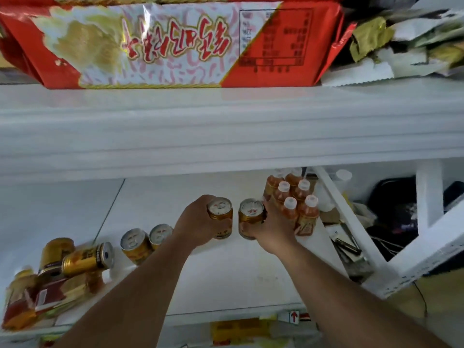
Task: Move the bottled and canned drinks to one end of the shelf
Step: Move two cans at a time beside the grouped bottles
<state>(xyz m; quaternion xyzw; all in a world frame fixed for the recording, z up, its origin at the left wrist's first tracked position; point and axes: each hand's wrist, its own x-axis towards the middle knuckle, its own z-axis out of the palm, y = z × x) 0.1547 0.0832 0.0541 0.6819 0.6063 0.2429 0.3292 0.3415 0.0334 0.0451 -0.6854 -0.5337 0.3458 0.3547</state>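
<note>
My left hand (194, 226) grips a gold can (221, 217) upright near the middle of the white shelf (226, 272). Just to its right, my right hand (275, 228) holds a second gold can (249, 218). Several orange-tea bottles with white caps (292, 202) stand clustered at the shelf's right end, touching my right hand. Two more gold cans (145, 241) stand left of my left arm. Further left, a gold can (88, 258) lies on its side atop a pile of cans and red packets (37, 290).
The upper shelf's thick white edge (226, 131) overhangs the drinks. A big red snack bag (170, 43) and crumpled packets (401, 43) sit on top. A white diagonal brace (351, 227) and dark clutter (396, 217) lie right of the bottles.
</note>
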